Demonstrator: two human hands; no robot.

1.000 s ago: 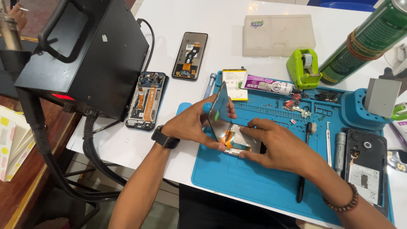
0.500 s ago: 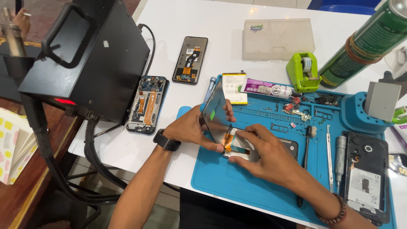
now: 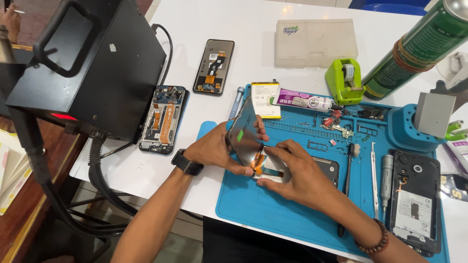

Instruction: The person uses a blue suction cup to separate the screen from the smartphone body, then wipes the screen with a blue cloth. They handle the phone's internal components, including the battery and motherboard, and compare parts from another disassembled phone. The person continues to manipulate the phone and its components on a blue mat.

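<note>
— where's the screen panel (image 3: 245, 132) he's working on?

— over the near-left part of the blue mat (image 3: 273, 214), tilted up on its long edge. the long axis runs away from him, top end toward the battery (image 3: 265, 99). it hinges off the phone body (image 3: 312, 170) lying flat under it, an orange flex (image 3: 258, 163) showing at the join.

— which hand has it?

— the left hand (image 3: 217, 151) grips the panel from the left side, fingers wrapped on its back and edge. the right hand (image 3: 297, 173) comes in from the right, pressing down on the phone body, fingertips pinched at the flex. both touch the work — the left is the one carrying the panel.

— and around it?

— i count three other phones: two opened ones on the white table (image 3: 204, 58) beside the black box (image 3: 92, 63), one with its back off at the mat's right end (image 3: 414, 199). one glue tube (image 3: 304, 102), one green tape dispenser (image 3: 345, 80), one green can (image 3: 414, 48), one pale plastic case (image 3: 314, 41).
</note>
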